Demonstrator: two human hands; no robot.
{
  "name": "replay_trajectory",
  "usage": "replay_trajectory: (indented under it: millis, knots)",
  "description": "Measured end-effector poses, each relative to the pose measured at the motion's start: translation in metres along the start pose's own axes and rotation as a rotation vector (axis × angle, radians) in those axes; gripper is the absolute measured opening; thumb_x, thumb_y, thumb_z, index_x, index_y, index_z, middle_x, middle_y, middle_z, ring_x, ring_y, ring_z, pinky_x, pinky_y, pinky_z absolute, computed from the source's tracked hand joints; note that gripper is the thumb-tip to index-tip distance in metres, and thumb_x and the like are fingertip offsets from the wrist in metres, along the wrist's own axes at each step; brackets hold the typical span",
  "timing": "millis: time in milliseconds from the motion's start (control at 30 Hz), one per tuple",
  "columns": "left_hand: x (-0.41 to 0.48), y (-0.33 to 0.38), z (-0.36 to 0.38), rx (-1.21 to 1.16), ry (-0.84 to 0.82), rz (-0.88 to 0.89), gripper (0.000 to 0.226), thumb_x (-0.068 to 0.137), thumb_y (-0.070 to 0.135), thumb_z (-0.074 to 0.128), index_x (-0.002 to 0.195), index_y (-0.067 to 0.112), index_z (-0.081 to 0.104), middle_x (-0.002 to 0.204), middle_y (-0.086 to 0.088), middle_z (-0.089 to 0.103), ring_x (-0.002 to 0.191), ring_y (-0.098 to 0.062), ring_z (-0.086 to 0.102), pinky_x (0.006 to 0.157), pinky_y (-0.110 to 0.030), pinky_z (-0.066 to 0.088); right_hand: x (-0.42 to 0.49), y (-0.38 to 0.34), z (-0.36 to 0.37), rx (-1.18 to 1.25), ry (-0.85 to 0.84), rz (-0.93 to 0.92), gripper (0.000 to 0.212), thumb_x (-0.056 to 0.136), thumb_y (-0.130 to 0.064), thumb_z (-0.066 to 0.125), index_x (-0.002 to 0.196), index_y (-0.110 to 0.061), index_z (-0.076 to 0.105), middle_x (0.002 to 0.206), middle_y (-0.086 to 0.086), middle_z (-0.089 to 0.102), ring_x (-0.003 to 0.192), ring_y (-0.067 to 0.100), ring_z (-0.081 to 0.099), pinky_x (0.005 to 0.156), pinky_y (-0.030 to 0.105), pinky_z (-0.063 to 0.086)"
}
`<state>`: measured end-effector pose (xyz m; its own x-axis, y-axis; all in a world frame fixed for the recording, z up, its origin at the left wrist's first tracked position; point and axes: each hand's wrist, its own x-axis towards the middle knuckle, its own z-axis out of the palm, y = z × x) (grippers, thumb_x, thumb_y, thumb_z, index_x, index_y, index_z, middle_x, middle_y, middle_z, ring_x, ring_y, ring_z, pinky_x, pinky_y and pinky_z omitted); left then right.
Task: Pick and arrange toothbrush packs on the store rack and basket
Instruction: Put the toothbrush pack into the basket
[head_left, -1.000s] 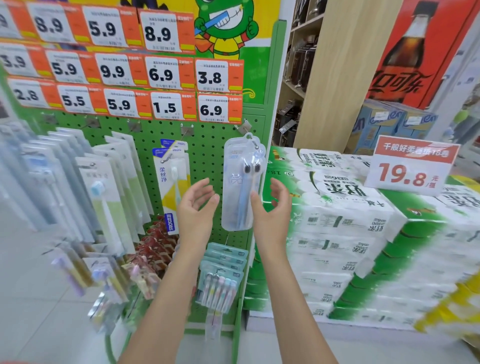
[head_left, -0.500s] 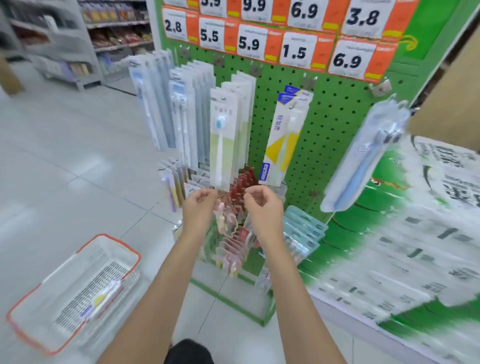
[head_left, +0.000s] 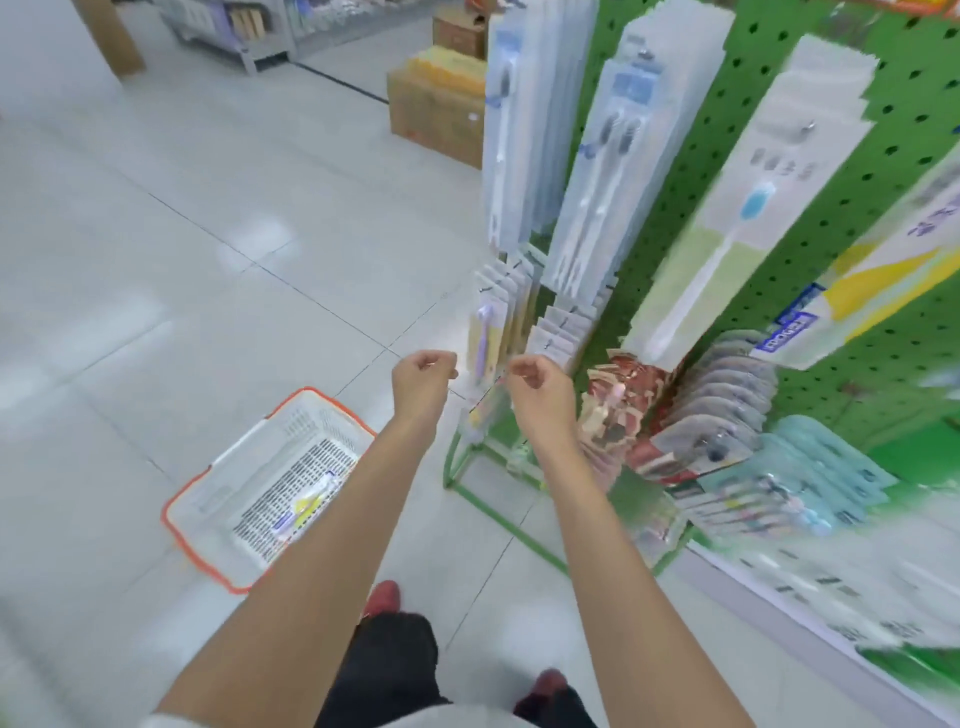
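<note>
1. Toothbrush packs (head_left: 613, 171) are seen hanging in rows on the green pegboard rack (head_left: 914, 130), just beyond the hands.
2. The left hand (head_left: 423, 379) and the right hand (head_left: 540, 387) are held up side by side, a little apart. The fingers of each are curled in, loosely clenched, and nothing is seen gripped in either.
3. Below the left forearm, a white basket (head_left: 205, 501) with an orange rim is set on the tiled floor (head_left: 182, 234). One yellow-and-blue pack (head_left: 306, 506) is laid flat on its slotted bottom.
4. On the upper hooks the packs are long, clear and white. Two grey-headed brushes are shown in one, and a blue-headed brush (head_left: 756, 200) over pale green card in another.
5. On the lower hooks a purple-brush pack (head_left: 485, 338), red packs (head_left: 631, 384) and teal packs (head_left: 821, 467) are hung, all blurred.
</note>
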<state>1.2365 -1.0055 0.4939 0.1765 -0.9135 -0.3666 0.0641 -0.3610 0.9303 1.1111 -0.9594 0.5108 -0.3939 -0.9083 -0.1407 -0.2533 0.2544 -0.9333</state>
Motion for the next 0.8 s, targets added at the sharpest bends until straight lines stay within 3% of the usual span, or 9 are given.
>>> replay_trajectory:
  millis: [133,233,300,400,533,667,800]
  knots:
    - [0.046,0.013,-0.009,0.092,-0.127,0.006,0.013,0.090,0.011,0.059,0.079,0.016,0.064,0.075,0.000,0.061,0.058,-0.011,0.048,0.054,-0.020,0.039,0.020,-0.009,0.032,0.002,0.098,0.092,0.023,0.094,-0.008,0.053,0.113,-0.015,0.065,0.105,-0.009,0.063,0.098,0.008,0.058,0.071,0.009,0.042]
    - [0.081,0.023,-0.011,0.142,-0.203,0.066,0.010,0.092,0.012,0.057,0.087,0.016,0.065,0.084,-0.001,0.064,0.064,-0.011,0.057,0.054,-0.016,0.043,0.038,-0.016,0.048,-0.002,0.163,0.132,0.028,0.094,-0.005,0.048,0.116,-0.019,0.060,0.107,-0.009,0.059,0.100,0.009,0.054,0.092,0.028,0.049]
    - [0.099,0.028,-0.011,0.174,-0.246,0.126,0.013,0.093,0.008,0.055,0.093,0.017,0.065,0.088,0.002,0.063,0.073,-0.014,0.060,0.055,-0.014,0.045,0.049,-0.019,0.056,-0.004,0.194,0.133,0.029,0.095,-0.006,0.048,0.119,-0.018,0.058,0.109,-0.009,0.058,0.101,0.009,0.053,0.096,0.032,0.048]
    - [0.119,0.031,-0.004,0.219,-0.322,0.204,0.019,0.096,0.007,0.052,0.108,0.015,0.065,0.091,0.008,0.059,0.087,-0.017,0.060,0.062,-0.011,0.047,0.060,-0.022,0.060,0.000,0.234,0.131,0.029,0.096,-0.007,0.048,0.123,-0.017,0.057,0.107,-0.011,0.056,0.100,0.009,0.053,0.092,0.027,0.047]
    - [0.139,0.033,0.018,0.269,-0.424,0.227,0.027,0.098,0.011,0.051,0.123,0.015,0.063,0.107,0.002,0.063,0.096,-0.020,0.062,0.084,-0.028,0.051,0.067,-0.015,0.062,-0.010,0.269,0.132,0.030,0.095,-0.004,0.050,0.121,-0.018,0.057,0.099,-0.019,0.055,0.084,-0.002,0.052,0.072,0.012,0.042]
    - [0.144,0.040,0.034,0.249,-0.478,0.245,0.020,0.099,0.015,0.053,0.115,0.016,0.065,0.102,0.001,0.061,0.081,-0.012,0.060,0.066,-0.016,0.047,0.075,-0.010,0.060,-0.024,0.296,0.145,0.036,0.094,0.001,0.046,0.121,-0.019,0.057,0.104,-0.017,0.056,0.082,-0.004,0.053,0.061,0.004,0.043]
    - [0.150,0.041,0.040,0.250,-0.510,0.200,0.020,0.099,0.018,0.056,0.114,0.009,0.065,0.095,0.001,0.061,0.067,-0.006,0.057,0.059,-0.013,0.044,0.083,-0.009,0.057,0.010,0.292,0.133,0.034,0.095,-0.002,0.048,0.123,-0.019,0.058,0.111,-0.013,0.058,0.084,-0.005,0.054,0.064,0.005,0.043]
